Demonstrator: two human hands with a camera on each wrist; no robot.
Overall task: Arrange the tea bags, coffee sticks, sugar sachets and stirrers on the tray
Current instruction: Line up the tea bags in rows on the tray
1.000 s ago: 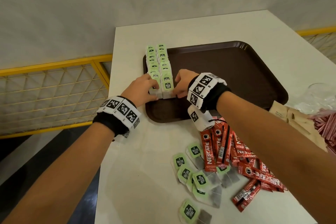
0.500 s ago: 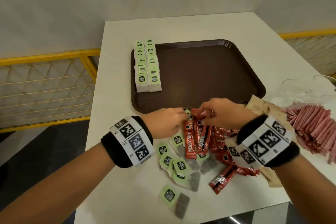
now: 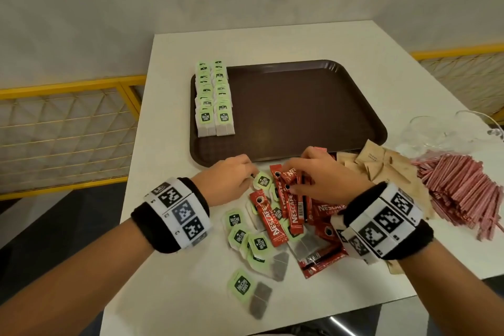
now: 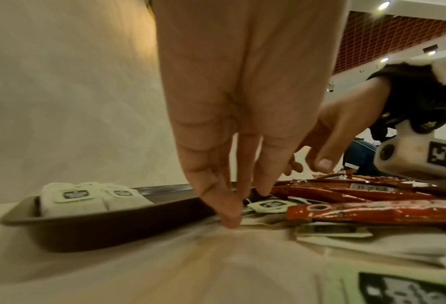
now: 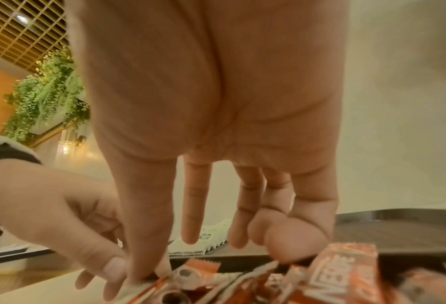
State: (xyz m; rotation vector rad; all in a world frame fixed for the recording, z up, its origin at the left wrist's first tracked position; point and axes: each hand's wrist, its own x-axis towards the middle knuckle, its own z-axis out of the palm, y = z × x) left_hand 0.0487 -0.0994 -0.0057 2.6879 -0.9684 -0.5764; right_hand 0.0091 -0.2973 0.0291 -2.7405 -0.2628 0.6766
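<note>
Nearest the lower edge of the head view, loose tea bags (image 3: 246,240) with green tags lie scattered on the white table (image 3: 169,275), mixed with red coffee sticks (image 3: 289,215) at centre. The left hand (image 3: 227,181) reaches down just left of them, fingers extended, tips touching the table beside a green tag (image 3: 262,180); it grips nothing. The right hand (image 3: 324,176) spreads over the sticks, fingertips pressing on them, none clearly gripped. To the right lie brown sugar sachets (image 3: 381,163) and a heap of pink stirrers (image 3: 461,188). Beyond, the brown tray (image 3: 300,106) holds two neat rows of tea bags (image 3: 214,98) along its left edge.
</note>
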